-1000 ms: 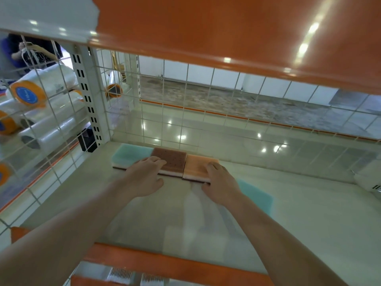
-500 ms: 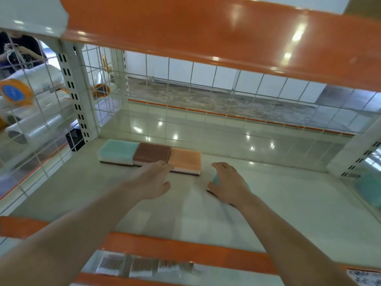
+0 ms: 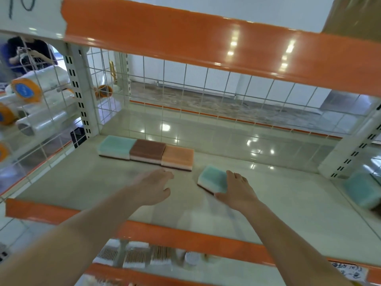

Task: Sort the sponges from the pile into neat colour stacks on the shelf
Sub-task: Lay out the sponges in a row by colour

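Three sponges in a touching row near the back-left of the shelf (image 3: 82, 182): teal sponge (image 3: 115, 145), then brown sponge (image 3: 148, 150), then orange sponge (image 3: 178, 156), each on a pale layer with a dark base. Just right of and nearer than the orange sponge, a loose teal sponge (image 3: 212, 178), lying askew, gripped at its right side by the right hand (image 3: 237, 193), thumb under its near edge. Nearer than the orange sponge and left of the loose one, the left hand (image 3: 151, 187), holding nothing, fingers loosely curled above the shelf. Far right of the row, at the shelf's edge, another blurred teal sponge (image 3: 360, 190).
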Available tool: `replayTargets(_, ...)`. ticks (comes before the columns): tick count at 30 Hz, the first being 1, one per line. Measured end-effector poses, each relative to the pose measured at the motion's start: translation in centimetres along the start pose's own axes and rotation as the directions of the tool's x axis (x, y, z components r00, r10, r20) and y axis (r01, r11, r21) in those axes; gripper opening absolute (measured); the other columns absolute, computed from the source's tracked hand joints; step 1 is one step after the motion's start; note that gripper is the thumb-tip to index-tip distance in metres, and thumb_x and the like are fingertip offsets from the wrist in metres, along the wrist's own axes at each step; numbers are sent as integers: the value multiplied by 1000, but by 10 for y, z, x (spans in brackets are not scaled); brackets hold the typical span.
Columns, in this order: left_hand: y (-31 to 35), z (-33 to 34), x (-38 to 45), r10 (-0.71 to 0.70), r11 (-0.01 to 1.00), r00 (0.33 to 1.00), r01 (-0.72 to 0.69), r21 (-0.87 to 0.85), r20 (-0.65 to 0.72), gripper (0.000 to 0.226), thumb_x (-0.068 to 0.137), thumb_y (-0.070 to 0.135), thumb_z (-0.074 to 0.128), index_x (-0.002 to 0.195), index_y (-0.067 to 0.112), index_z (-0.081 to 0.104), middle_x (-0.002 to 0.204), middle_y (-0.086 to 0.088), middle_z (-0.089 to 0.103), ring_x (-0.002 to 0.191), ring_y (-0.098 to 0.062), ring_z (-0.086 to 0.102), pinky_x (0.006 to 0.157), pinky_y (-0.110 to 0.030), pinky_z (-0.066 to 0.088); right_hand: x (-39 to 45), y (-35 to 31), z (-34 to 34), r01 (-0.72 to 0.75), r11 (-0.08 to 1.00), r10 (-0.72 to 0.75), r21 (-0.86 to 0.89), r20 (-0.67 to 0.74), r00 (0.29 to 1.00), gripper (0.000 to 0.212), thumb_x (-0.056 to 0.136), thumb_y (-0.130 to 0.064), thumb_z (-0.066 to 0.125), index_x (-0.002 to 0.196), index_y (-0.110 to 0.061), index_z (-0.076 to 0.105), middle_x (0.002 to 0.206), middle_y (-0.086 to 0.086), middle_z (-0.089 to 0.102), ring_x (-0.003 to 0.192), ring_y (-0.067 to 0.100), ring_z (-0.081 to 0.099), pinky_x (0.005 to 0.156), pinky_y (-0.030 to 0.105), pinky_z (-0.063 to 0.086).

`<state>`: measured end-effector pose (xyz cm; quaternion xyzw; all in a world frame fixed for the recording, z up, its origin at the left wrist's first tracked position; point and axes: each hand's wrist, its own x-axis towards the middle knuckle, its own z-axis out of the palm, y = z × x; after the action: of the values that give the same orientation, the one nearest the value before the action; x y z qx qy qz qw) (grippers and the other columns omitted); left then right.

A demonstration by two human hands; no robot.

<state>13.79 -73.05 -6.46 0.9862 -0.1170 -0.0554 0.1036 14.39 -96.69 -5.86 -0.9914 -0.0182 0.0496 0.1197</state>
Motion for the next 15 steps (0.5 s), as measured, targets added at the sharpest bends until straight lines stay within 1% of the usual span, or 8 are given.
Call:
replayTargets(2, 2, 0, -4, -7, 1000, 1000, 7, 11, -10, 49, 92, 31, 47, 139, 21, 39, 139, -2, 42, 127, -21, 41, 101, -30, 34, -1, 1, 1, 5, 1000, -5, -9, 5, 1000, 69, 83, -37, 64, 137, -12, 29, 135, 6, 38, 127, 24, 35, 99, 34, 36)
replayTargets(5, 3, -1, -12, -27, 999, 999, 28, 24, -36, 48, 91, 32, 47, 138, 22, 40, 136, -1, 43, 125, -21, 44, 101, -32, 38, -2, -2, 1, 17, 1000, -16, -22, 12, 1000, 64, 82, -35, 64, 133, -12, 33, 131, 6, 38, 122, 23, 38, 95, 32, 38)
replayTargets(9, 4, -1, -23, -51, 998, 995, 53, 23, -86, 47, 92, 32, 47, 137, 24, 41, 134, 2, 46, 120, -19, 49, 96, -31, 42, -2, -8, 4, 56, 998, -56, -22, 24, 998, 63, 79, -32, 66, 131, -12, 35, 127, 6, 36, 119, 22, 37, 94, 32, 39)
replayTargets(15, -3, 0, -36, -108, 993, 988, 112, 36, -107, 48, 92, 32, 46, 139, 25, 37, 131, 1, 47, 120, -19, 49, 95, -32, 42, -1, -23, 11, 156, 988, -155, -2, 48, 987, 65, 76, -33, 66, 130, -13, 37, 128, 5, 41, 120, 23, 36, 94, 31, 36)
